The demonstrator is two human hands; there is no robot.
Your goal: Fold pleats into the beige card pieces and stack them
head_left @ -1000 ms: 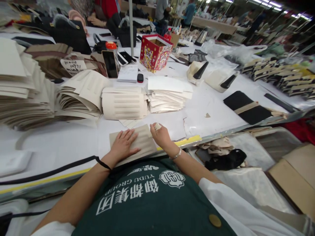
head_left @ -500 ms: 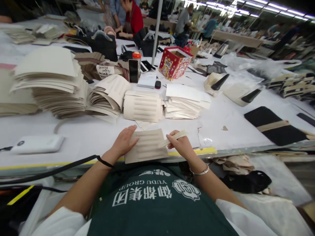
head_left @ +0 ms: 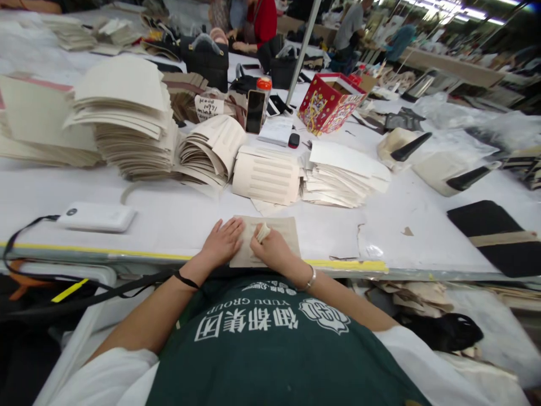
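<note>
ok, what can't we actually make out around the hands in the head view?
All head view.
Hidden: most of the pale strip, wrapped by the right hand; its shape and length are unclear.
Hidden: the left half of the beige panel, under the left hand and the right hand.
Too small: the writing on the handwritten tag, far up the table, cannot be read.

A flat panel [head_left: 291, 232] is laid at the near edge of the table [head_left: 169, 217]. The left hand [head_left: 224, 243] is spread on its left part and the right hand [head_left: 274, 252] is set on its middle, just beside the left. Something small, perhaps a strip [head_left: 262, 232], is pinched in the right hand. Behind the panel a stack of panels [head_left: 266, 179] is set, with a fanned pile [head_left: 211, 149] to its left and loose sheets [head_left: 343, 175] to its right. A power bank [head_left: 96, 217] is placed well to the left.
</note>
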